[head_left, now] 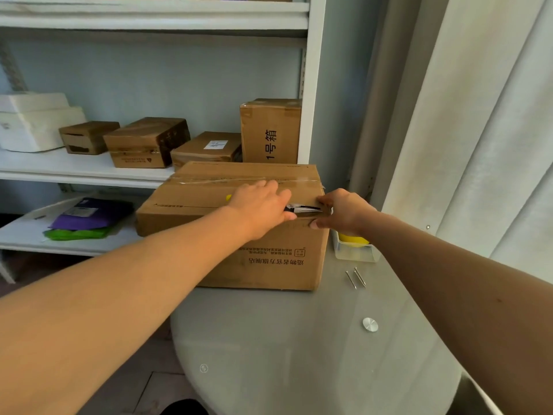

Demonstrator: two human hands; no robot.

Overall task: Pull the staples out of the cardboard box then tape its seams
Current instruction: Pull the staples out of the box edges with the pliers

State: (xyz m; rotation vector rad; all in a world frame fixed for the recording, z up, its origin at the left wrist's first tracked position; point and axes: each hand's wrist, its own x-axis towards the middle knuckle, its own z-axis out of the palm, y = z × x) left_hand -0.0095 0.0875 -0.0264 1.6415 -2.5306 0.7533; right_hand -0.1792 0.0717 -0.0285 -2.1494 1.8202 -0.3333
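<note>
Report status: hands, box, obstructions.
Left hand grips pliers, nose at cardboard box top right edge. Right hand pinches that edge. Two pulled staples on table. Nothing blocking.

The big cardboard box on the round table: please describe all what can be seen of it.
The cardboard box is brown, corrugated-looking, closed, and stands flat on the grey round table at its far edge, beside the shelf. Clear tape runs along its top seam. Chinese print on the front face reads upside down. The left hand grips pliers, yellow-handled, at the top front edge; the right hand holds that edge at the right corner. Two pulled staples lie apart on the table.
</note>
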